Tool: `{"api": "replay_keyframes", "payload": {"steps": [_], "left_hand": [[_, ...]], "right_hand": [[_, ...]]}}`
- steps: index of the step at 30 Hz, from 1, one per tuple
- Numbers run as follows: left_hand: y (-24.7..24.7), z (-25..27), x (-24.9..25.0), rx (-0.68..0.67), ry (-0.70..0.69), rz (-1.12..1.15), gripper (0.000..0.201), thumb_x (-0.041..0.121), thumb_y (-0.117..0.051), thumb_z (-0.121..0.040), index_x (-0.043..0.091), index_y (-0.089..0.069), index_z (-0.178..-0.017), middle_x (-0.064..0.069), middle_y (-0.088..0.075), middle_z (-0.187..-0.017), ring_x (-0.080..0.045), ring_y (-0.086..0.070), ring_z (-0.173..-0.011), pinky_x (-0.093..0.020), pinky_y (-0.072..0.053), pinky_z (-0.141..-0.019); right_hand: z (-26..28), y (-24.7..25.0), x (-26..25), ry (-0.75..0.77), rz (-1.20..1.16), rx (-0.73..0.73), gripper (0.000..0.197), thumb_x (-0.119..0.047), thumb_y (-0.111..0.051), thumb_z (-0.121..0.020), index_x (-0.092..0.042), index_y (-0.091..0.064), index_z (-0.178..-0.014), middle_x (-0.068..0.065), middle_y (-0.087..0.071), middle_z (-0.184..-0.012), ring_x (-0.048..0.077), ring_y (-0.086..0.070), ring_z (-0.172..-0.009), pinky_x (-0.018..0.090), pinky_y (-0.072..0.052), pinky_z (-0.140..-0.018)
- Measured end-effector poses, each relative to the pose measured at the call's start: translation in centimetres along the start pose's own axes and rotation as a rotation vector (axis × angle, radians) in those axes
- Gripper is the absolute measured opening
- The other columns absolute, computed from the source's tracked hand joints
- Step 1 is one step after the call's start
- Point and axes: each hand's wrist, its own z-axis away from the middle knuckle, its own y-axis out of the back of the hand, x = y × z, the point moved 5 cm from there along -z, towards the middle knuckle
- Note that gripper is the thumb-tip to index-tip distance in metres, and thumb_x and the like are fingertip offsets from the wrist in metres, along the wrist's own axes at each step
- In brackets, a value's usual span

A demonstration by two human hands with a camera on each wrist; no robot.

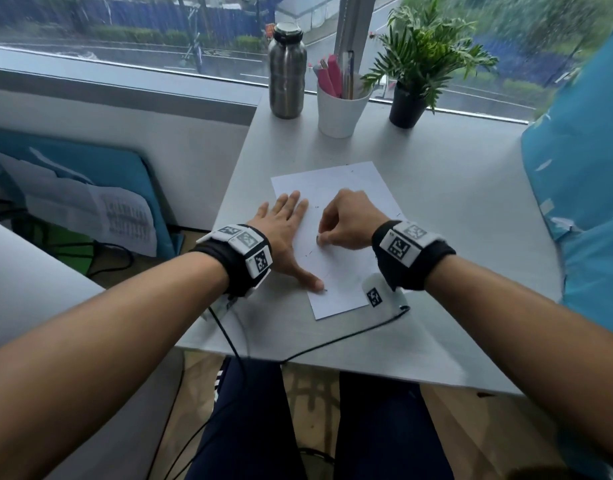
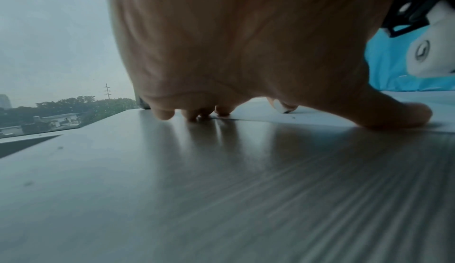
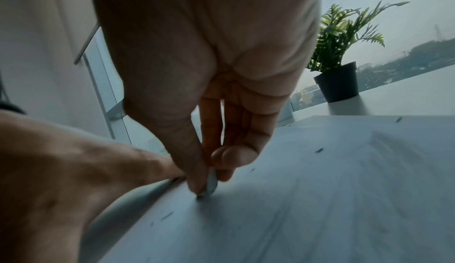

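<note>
Fingers (image 3: 192, 170) pinch a small grey-white eraser (image 3: 211, 185) against marked white paper (image 1: 350, 188).

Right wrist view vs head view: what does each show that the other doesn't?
Only right wrist: the pinch from below, the right hand gripping a small grey piece between thumb and fingertips, its tip on the paper.
Only head: the left hand flat across the paper's left edge, the steel bottle, the white cup of pens.
Both: right hand, paper with dark marks, potted plant, the left hand's thumb.
</note>
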Motion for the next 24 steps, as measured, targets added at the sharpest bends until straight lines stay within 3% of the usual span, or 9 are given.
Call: {"api": "replay_keyframes", "payload": {"steps": [2,5,7,12,14,16,19,24], "left_hand": [[-0.1,0.1,-0.1,0.001,-0.009,0.029,0.165,0.097,-0.061,-0.032,0.021,0.023,-0.152,0.002,0.030,-0.158,-0.016,0.025,-0.146,-0.044,0.010,-0.120],[-0.2,0.1,-0.1,0.006,-0.016,0.022,0.164,0.098,-0.059,-0.031,0.022,0.023,-0.151,0.002,0.030,-0.158,-0.016,0.026,-0.146,-0.046,0.010,-0.120],[-0.2,0.0,-0.1,-0.004,-0.008,0.020,0.165,0.099,-0.058,-0.030,0.022,0.024,-0.151,0.003,0.031,-0.158,-0.016,0.026,-0.145,-0.046,0.010,-0.120],[-0.3,0.0,-0.2,-0.004,0.002,0.010,0.166,0.101,-0.054,-0.028,0.023,0.026,-0.150,0.005,0.033,-0.157,-0.014,0.028,-0.144,-0.051,0.012,-0.118],[-0.3,0.2,-0.1,-0.013,0.001,0.006,0.166,0.101,-0.055,-0.028,0.024,0.026,-0.151,0.005,0.033,-0.157,-0.014,0.028,-0.144,-0.052,0.012,-0.118],[-0.1,0.1,-0.1,-0.030,0.016,-0.005,0.165,0.100,-0.056,-0.028,0.026,0.024,-0.151,0.004,0.032,-0.157,-0.016,0.027,-0.145,-0.055,0.012,-0.117],[0.7,0.1,0.8,-0.035,0.002,-0.061,0.160,0.096,-0.062,-0.031,0.031,0.021,-0.152,-0.004,0.026,-0.160,-0.022,0.021,-0.148,-0.060,0.011,-0.115],[0.9,0.2,3.9,-0.075,-0.218,0.020,0.142,0.063,-0.086,-0.053,0.031,0.008,-0.155,0.000,0.012,-0.163,-0.019,0.012,-0.150,-0.050,0.003,-0.120]], "right_hand": [[-1.2,0.6,0.0,-0.008,-0.038,0.081,0.012,-0.025,-0.078,-0.073,-0.017,-0.078,-0.081,-0.003,-0.073,-0.078,0.007,-0.061,-0.071,0.018,-0.047,-0.068],[-1.8,0.3,-0.4,0.005,-0.042,0.139,0.012,-0.025,-0.075,-0.074,-0.016,-0.078,-0.081,0.000,-0.072,-0.080,0.012,-0.062,-0.072,0.022,-0.050,-0.071],[-0.6,-0.8,-1.2,0.061,-0.031,0.092,0.010,-0.022,-0.072,-0.075,-0.014,-0.077,-0.080,0.001,-0.073,-0.078,0.015,-0.064,-0.072,0.024,-0.052,-0.072],[4.3,-2.5,-1.2,0.164,-0.027,-0.112,0.006,-0.019,-0.076,-0.075,-0.016,-0.075,-0.080,-0.007,-0.066,-0.069,0.001,-0.056,-0.061,0.005,-0.039,-0.058],[4.0,-1.2,0.6,0.104,-0.049,-0.038,0.007,-0.019,-0.077,-0.074,-0.017,-0.076,-0.081,-0.008,-0.066,-0.070,0.001,-0.057,-0.063,0.008,-0.042,-0.062],[3.0,0.3,2.5,0.021,-0.062,0.057,0.007,-0.019,-0.078,-0.074,-0.016,-0.076,-0.080,-0.005,-0.068,-0.072,0.007,-0.060,-0.068,0.018,-0.050,-0.070],[2.5,0.9,3.5,-0.028,-0.024,0.081,0.008,-0.020,-0.077,-0.073,-0.017,-0.078,-0.080,-0.004,-0.066,-0.071,0.012,-0.062,-0.074,0.023,-0.053,-0.075],[2.5,0.8,3.1,-0.028,-0.028,0.148,0.007,-0.021,-0.077,-0.070,-0.019,-0.079,-0.077,0.001,-0.071,-0.071,0.016,-0.065,-0.072,0.028,-0.056,-0.073]]}}
